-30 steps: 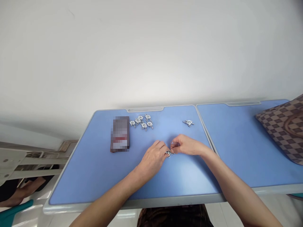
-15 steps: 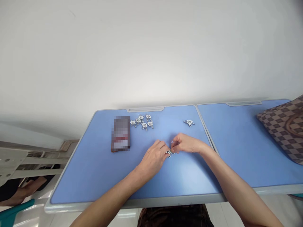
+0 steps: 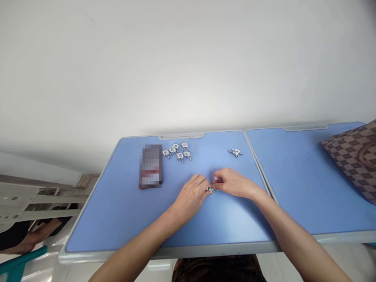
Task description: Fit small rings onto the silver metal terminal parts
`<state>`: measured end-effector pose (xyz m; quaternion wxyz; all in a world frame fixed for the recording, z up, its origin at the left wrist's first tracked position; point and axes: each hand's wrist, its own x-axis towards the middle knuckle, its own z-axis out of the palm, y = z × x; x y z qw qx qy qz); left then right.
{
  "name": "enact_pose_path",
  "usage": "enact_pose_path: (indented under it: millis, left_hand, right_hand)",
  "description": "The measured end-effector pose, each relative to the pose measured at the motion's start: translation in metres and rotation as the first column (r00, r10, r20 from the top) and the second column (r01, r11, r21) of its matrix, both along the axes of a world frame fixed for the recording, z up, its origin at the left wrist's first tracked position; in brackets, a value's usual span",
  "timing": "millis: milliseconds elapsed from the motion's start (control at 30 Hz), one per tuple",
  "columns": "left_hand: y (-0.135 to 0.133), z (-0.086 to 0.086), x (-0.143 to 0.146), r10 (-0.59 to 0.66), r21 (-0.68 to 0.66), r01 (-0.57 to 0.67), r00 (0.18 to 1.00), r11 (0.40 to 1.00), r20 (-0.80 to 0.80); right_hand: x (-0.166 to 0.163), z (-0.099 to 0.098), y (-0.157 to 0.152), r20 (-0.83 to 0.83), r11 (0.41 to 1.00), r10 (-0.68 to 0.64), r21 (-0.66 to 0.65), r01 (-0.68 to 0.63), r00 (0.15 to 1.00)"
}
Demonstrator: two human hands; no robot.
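Head view: both hands were brought together just below the middle of the frame. The left hand (image 3: pixel 190 197) was curled over, its fingers bent downward, and the right hand (image 3: pixel 232 183) was drawn into a pinch, its fingertips turned inward. A small metal fitting (image 3: pixel 210 190) was held between them, apparently pinched from both sides, a hold by which so small a piece would be kept steady. A bright glint (image 3: pixel 216 178) was seen at the right fingertips, but whether it was a second part or a ring could not be told.

The forearms were angled in from the lower edge, over a blue desktop (image 3: pixel 117 223). Toward the upper middle, a cluster of similar fittings (image 3: pixel 178 150) was gathered closely, as if kept together within reach, just beside a pixelated packet (image 3: pixel 151 166) whose markings could not be read. One more fitting (image 3: pixel 235 152) was set well apart to the right of them, near the seam with a second blue desktop (image 3: pixel 293 184). A checked brown bag (image 3: pixel 352 156) was placed at the right edge, out of the way of the hands.
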<state>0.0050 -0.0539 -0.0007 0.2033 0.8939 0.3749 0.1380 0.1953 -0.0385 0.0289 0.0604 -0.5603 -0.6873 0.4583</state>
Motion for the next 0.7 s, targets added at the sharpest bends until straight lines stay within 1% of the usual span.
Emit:
enact_pose_path:
  millis: [100, 200, 267, 333, 400, 467, 567, 600, 667, 700]
  left_hand:
    - [0.000, 0.000, 0.000, -0.004, 0.007, 0.004, 1.000, 1.000, 0.011]
    - [0.000, 0.001, 0.000, -0.007, 0.005, 0.007, 1.000, 1.000, 0.028]
    - [0.000, 0.002, 0.000, -0.007, -0.003, 0.007, 0.999, 1.000, 0.036]
    - [0.000, 0.003, 0.000, -0.005, -0.010, 0.005, 0.999, 1.000, 0.035]
    - [0.000, 0.004, 0.000, -0.003, -0.017, 0.004, 0.999, 1.000, 0.032]
    - [0.000, 0.004, 0.000, -0.003, -0.017, 0.003, 0.999, 1.000, 0.035]
    - [0.000, 0.004, 0.000, -0.004, -0.005, 0.004, 0.999, 1.000, 0.052]
    - [0.000, 0.004, 0.000, -0.005, -0.002, 0.005, 0.998, 1.000, 0.059]
    - [0.000, 0.004, 0.000, -0.011, 0.001, 0.011, 0.998, 1.000, 0.064]
    - [0.000, 0.004, 0.000, -0.014, 0.000, 0.014, 0.998, 1.000, 0.064]
  right_hand:
    - [0.006, 0.004, -0.001, -0.080, 1.000, -0.024, -0.020, 0.023, 0.997]
    - [0.014, 0.014, -0.005, -0.180, 0.995, -0.097, 0.014, 0.101, 0.979]
    - [0.017, 0.021, -0.008, -0.285, 0.989, -0.142, -0.007, 0.146, 0.948]
    - [0.019, 0.025, -0.011, -0.381, 0.989, -0.151, -0.048, 0.144, 0.912]
    - [0.021, 0.025, -0.012, -0.401, 0.989, -0.146, -0.045, 0.140, 0.904]
    - [0.025, 0.022, -0.009, -0.334, 0.988, -0.145, 0.007, 0.157, 0.931]
    - [0.039, 0.018, -0.003, -0.150, 0.972, -0.186, 0.118, 0.205, 0.971]
    - [0.046, 0.019, -0.001, -0.073, 0.958, -0.228, 0.162, 0.238, 0.971]
    - [0.061, 0.021, 0.002, 0.081, 0.923, -0.326, 0.242, 0.299, 0.942]
    - [0.067, 0.023, 0.002, 0.133, 0.925, -0.329, 0.246, 0.291, 0.935]
